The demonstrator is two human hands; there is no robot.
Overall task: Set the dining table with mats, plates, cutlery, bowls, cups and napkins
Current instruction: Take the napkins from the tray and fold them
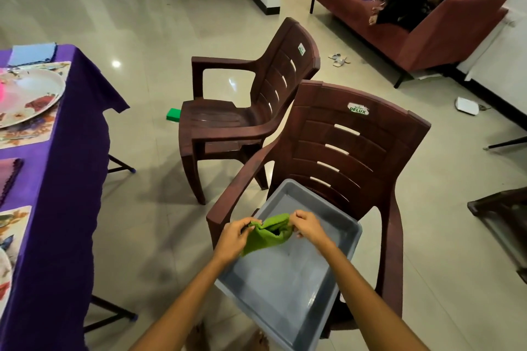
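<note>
A green cloth napkin [269, 234] hangs between my two hands above a grey plastic tub [288, 279] that sits on a brown plastic chair [342, 145]. My left hand [232, 238] pinches the napkin's left top corner. My right hand [308, 226] pinches its right top corner. The napkin sags in the middle. At the left, the table with a purple cloth [65, 179] carries floral mats [17, 134], a floral plate [28, 97], a blue napkin [31, 53] and a pink napkin [10, 177].
A second brown chair [242, 111] stands just beyond the first, facing the table. A green block [173, 115] lies on the tiled floor under it. A red sofa [427, 31] with a person lying on it lines the back right wall. Another chair's edge [502, 208] shows at the right.
</note>
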